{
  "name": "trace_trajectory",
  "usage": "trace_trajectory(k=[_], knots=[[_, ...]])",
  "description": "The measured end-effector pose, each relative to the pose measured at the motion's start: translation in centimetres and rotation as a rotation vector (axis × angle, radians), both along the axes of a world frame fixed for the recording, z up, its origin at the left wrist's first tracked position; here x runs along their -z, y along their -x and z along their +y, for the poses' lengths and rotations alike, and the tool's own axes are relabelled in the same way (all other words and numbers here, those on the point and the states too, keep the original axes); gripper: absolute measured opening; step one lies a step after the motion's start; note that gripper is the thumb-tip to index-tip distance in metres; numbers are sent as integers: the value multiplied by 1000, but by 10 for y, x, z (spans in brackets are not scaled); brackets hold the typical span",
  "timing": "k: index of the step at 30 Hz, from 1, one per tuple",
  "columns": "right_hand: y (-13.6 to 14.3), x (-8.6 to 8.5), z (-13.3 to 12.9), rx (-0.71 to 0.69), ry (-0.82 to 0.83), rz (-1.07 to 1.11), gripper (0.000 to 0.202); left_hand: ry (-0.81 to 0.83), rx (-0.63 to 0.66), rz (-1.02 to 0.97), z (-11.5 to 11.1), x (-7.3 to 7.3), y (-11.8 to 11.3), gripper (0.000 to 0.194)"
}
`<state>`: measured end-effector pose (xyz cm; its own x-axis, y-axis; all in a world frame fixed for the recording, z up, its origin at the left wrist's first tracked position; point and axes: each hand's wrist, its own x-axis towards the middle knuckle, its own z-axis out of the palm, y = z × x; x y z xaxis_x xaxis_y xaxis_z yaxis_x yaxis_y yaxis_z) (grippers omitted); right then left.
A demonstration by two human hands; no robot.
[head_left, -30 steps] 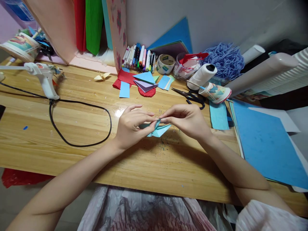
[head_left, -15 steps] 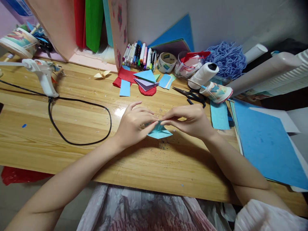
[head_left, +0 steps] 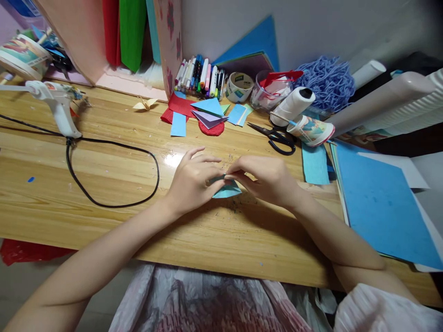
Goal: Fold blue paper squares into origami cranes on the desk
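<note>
Head view, showing light-blue folded paper [head_left: 227, 190] between the two hands, just above or on the counter [head_left: 194, 240]; cannot tell which. Gripping its left part with the left hand [head_left: 194, 180], thumb and index finger pressed together, other fingers extended loosely. Pinching its upper edge with the right hand [head_left: 268, 180], thumb and index fingertips closed, other fingers curled behind and hard to see. Leaving the lower right corner of the folded paper uncovered.

Beyond the folded paper, showing a purple folded sheet [head_left: 209, 119], a red round piece [head_left: 212, 129] and, farther back, marker pens [head_left: 199, 78] and a tape roll [head_left: 239, 87]. Beyond and to its right, showing black-handled scissors [head_left: 275, 136], a white thread spool [head_left: 292, 107] and a tipped paper cup [head_left: 310, 131]. Well to its right, showing a large blue sheet [head_left: 387, 203]. Well to its left, showing a white glue gun [head_left: 57, 105] with a looped black cord [head_left: 158, 173].
</note>
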<state>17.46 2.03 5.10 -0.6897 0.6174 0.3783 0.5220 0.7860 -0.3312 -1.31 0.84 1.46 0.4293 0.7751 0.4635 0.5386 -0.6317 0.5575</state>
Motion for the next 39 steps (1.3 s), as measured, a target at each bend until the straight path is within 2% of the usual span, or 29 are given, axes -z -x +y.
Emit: trace_trajectory(k=[6,11,14,19,23,26,29,33,35,39], knots=[[1,2,-2,-23,24,17,17,15,-3,-24,-4,0,-4,10],[0,-2,-1,-55,75,93,10,-52,-13,-27,-4,0,-2,8],[0,-4,-3,-43,67,67,9,-117,-31,0,-4,0,-1,6],[0,0,-7,-41,-48,-9,16,-230,-52,-3,-6,-1,-3,10],[-1,5,-7,-60,-230,-38,19,-211,-75,-24,-6,0,-4,6],[-2,6,-4,-66,-320,-66,20,-55,-13,-172,-4,2,-2,23],[-4,7,0,-73,-353,-53,19,244,107,-392,-1,2,1,46],[-6,14,5,-66,-298,5,16,652,179,-493,1,-2,2,34],[-6,18,7,-47,-239,23,16,802,199,-565,2,-3,0,35],[-4,22,11,-28,-106,84,14,914,159,-667,3,-5,-4,34]])
